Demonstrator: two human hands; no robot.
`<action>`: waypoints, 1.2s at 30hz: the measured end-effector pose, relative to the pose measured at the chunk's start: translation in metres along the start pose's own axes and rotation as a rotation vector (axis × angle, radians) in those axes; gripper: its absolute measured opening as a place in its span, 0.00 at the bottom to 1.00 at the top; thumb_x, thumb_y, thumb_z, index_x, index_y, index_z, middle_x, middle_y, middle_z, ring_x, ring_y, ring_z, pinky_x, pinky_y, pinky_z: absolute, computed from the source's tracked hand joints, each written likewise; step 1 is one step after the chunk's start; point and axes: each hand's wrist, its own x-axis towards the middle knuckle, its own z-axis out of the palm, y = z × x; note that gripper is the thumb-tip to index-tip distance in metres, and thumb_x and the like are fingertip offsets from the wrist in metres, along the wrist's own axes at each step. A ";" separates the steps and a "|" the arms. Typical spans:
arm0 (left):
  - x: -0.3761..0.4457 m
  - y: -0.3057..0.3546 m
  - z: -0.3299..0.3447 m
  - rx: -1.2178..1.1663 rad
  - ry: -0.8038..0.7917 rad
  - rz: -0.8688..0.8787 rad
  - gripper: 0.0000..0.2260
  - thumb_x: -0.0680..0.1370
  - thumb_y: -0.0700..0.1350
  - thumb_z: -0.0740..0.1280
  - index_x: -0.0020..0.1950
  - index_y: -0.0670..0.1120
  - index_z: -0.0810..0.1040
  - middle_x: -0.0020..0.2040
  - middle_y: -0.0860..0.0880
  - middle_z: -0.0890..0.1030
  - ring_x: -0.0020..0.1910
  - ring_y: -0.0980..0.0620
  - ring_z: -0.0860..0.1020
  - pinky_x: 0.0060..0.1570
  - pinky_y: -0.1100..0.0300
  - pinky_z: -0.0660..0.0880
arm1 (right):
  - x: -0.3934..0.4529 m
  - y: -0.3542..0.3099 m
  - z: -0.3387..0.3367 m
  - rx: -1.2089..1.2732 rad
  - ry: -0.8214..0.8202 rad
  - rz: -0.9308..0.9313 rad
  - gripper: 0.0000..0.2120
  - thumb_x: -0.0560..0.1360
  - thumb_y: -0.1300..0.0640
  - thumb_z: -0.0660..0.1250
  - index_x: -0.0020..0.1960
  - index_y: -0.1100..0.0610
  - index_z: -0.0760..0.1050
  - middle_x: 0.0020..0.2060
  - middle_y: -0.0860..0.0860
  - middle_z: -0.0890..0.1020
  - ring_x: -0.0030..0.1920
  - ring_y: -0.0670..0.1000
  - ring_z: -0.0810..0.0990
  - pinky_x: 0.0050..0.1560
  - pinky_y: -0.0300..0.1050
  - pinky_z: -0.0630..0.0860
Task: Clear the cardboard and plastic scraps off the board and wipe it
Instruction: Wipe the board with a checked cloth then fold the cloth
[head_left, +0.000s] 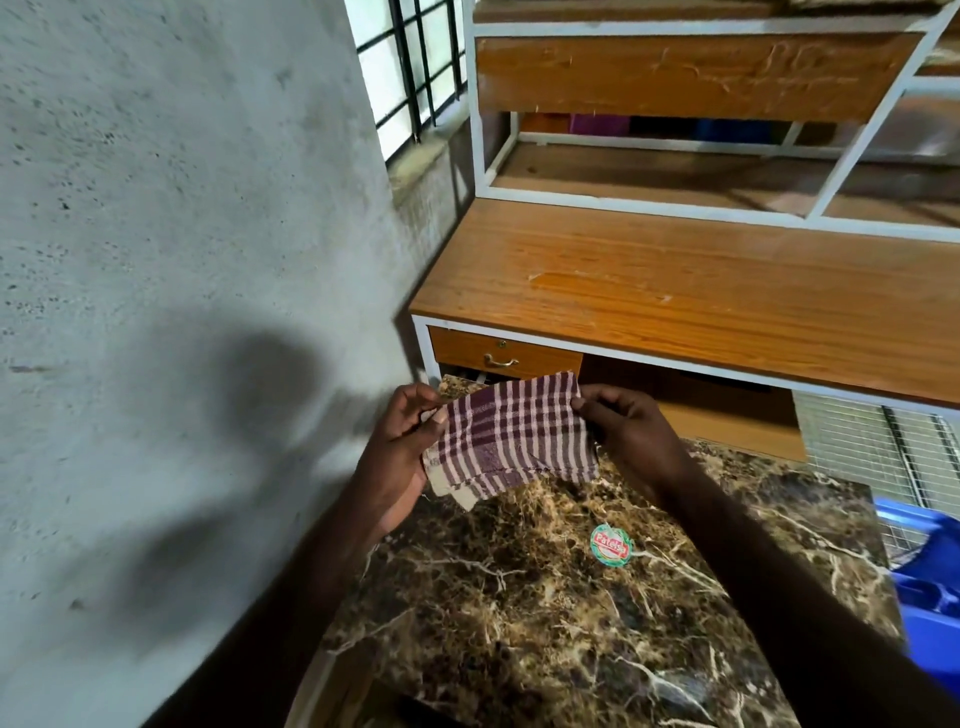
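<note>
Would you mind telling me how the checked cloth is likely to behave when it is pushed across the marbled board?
The checked cloth looks floppy: it sags between the left hand and right hand pinching it. It probably bunches when pushed. The marbled board looks glossy, so it should slide easily.

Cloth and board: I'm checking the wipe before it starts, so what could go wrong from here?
1. The cloth is held by its edges between the left hand and right hand, above the board; a loose grip could let it bunch.
2. The sticker may snag or peel under the wipe.
3. A hard push might carry dirt off the board's right edge into the blue bin.
</note>
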 end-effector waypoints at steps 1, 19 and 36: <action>-0.002 -0.002 0.003 -0.060 0.007 -0.021 0.13 0.80 0.34 0.69 0.64 0.41 0.73 0.63 0.31 0.76 0.60 0.39 0.75 0.65 0.36 0.69 | 0.001 0.000 0.003 0.093 0.006 0.050 0.12 0.86 0.60 0.63 0.61 0.66 0.81 0.57 0.67 0.84 0.53 0.64 0.82 0.55 0.60 0.78; -0.023 -0.036 0.020 -0.437 0.268 -0.322 0.30 0.78 0.25 0.64 0.76 0.47 0.69 0.65 0.34 0.81 0.62 0.32 0.81 0.57 0.32 0.80 | 0.003 0.032 0.049 0.004 0.020 0.216 0.19 0.84 0.66 0.66 0.66 0.44 0.78 0.60 0.44 0.86 0.56 0.44 0.87 0.55 0.45 0.85; -0.046 -0.031 0.003 -0.349 0.425 -0.150 0.18 0.85 0.33 0.58 0.72 0.45 0.75 0.64 0.42 0.84 0.64 0.42 0.83 0.57 0.52 0.79 | -0.032 0.052 0.170 -0.653 -0.315 -0.158 0.26 0.89 0.43 0.50 0.86 0.38 0.51 0.86 0.45 0.52 0.86 0.51 0.52 0.84 0.62 0.57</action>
